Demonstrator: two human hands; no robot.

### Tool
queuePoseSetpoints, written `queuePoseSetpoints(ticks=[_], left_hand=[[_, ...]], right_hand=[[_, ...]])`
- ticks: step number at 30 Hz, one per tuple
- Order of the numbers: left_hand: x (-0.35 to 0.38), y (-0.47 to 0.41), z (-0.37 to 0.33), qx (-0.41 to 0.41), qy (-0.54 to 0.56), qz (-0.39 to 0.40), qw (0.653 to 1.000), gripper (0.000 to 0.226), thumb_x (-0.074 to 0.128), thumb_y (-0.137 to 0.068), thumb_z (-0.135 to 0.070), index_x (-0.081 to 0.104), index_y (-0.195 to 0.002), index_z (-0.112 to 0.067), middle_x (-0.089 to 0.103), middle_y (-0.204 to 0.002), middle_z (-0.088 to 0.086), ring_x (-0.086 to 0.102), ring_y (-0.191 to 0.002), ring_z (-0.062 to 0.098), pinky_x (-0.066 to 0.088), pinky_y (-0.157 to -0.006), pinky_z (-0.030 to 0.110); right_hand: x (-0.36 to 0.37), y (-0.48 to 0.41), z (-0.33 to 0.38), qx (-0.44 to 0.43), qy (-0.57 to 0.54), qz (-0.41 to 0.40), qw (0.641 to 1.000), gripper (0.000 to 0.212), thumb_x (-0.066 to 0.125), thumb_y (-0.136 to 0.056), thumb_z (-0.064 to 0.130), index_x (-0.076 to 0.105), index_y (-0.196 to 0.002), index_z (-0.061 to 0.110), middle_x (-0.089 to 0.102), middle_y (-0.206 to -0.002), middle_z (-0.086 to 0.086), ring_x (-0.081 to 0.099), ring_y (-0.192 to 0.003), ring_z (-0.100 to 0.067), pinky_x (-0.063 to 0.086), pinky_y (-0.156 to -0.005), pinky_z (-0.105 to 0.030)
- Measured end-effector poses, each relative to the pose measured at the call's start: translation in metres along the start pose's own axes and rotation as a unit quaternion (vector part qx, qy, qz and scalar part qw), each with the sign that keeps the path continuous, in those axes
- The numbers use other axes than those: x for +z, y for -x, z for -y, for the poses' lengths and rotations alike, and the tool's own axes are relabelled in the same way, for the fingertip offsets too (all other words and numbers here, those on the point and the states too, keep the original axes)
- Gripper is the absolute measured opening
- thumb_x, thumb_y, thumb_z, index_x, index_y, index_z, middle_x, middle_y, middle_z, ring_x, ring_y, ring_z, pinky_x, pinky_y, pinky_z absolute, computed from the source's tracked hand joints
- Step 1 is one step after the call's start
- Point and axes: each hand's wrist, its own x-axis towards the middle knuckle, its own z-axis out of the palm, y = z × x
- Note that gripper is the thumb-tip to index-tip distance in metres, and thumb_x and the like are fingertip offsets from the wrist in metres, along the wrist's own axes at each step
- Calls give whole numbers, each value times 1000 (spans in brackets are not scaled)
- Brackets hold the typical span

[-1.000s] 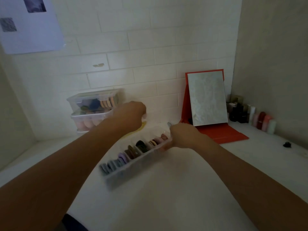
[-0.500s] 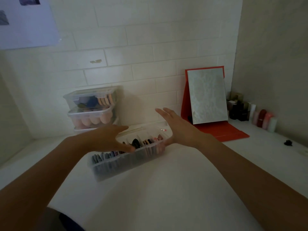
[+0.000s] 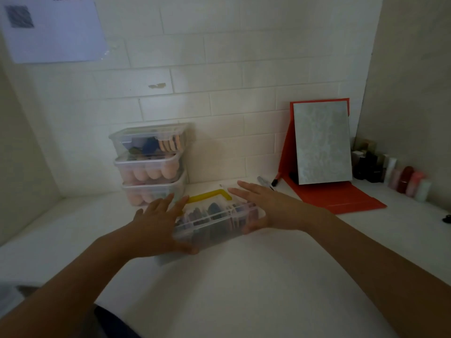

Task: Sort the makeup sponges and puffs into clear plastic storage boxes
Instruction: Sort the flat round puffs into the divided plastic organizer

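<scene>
A long clear divided box (image 3: pixel 219 230) lies on the white counter (image 3: pixel 244 289) with several dark, purple and pink puffs standing in its compartments. My left hand (image 3: pixel 158 223) presses against the box's left end, fingers straight, thumb low at the front corner. My right hand (image 3: pixel 263 206) presses against its right end, fingers stretched toward the wall, thumb under the end. Three lidded clear boxes (image 3: pixel 148 164) are stacked at the back left; the top one holds dark and peach puffs, the two below hold pink egg-shaped sponges.
A yellow strip (image 3: pixel 210 194) lies just behind the divided box. A mirror on a red folding stand (image 3: pixel 322 142) leans at the back right, with a pen (image 3: pixel 266 181) beside it. Cosmetic bottles (image 3: pixel 402 176) line the right wall. A small black object (image 3: pixel 446 219) sits far right.
My left hand has come off the top of the divided box and moved to its left end. The box now sits squarer between both hands, further from the stack.
</scene>
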Motion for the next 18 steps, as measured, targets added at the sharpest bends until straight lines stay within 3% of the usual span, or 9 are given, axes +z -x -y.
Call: queuePoseSetpoints(ticks=[3,6,8,10,12,15,18], left_hand=[[-4,-1,3,12,33,12,999,143,17,-21,-104,-14,-145,-38,-5,-157,-2,1,-144,27,14,-116,46],[-10,-3,6,11,62,24,998,142,19,-20,-104,-8,-145,-42,10,-153,-2,14,-138,27,21,-113,44],[-13,-5,7,3,85,21,996,138,26,-25,-103,-3,-145,-43,16,-150,-1,19,-135,26,25,-112,42],[-12,-5,6,2,94,3,996,116,45,-49,-90,0,-145,-42,18,-149,-1,22,-133,25,26,-111,41],[-9,-5,6,3,99,-13,995,101,56,-65,-73,3,-146,-41,20,-148,-1,23,-133,25,27,-111,40],[-9,-3,6,1,105,-22,994,95,61,-72,-64,6,-146,-40,22,-147,1,23,-132,25,27,-111,40],[-10,-1,4,-2,99,-34,994,93,62,-75,-60,8,-147,-37,22,-147,3,23,-132,25,26,-111,39]], right_hand=[[1,-1,-1,-3,-25,1,1000,75,51,-84,59,7,-144,52,-3,-158,18,16,-140,-4,20,-112,-33],[5,-3,-4,-1,-28,-25,999,67,52,-87,56,13,-141,55,4,-157,18,36,-133,-4,24,-108,-24],[10,-5,-6,6,-25,-46,999,62,54,-90,49,18,-140,56,10,-156,18,45,-128,-4,25,-111,-25],[14,-5,-4,9,-17,-65,998,59,55,-92,44,22,-140,54,15,-155,16,50,-124,-4,26,-113,-27],[14,-4,0,14,-18,-76,997,56,53,-93,42,26,-142,48,17,-155,14,55,-119,-5,34,-106,-23],[15,-3,6,21,-21,-88,996,53,50,-94,43,31,-143,41,19,-155,14,57,-116,-8,36,-95,-15],[18,0,11,25,-36,-109,993,52,50,-94,44,32,-143,40,21,-154,15,53,-120,-7,33,-98,-16]])
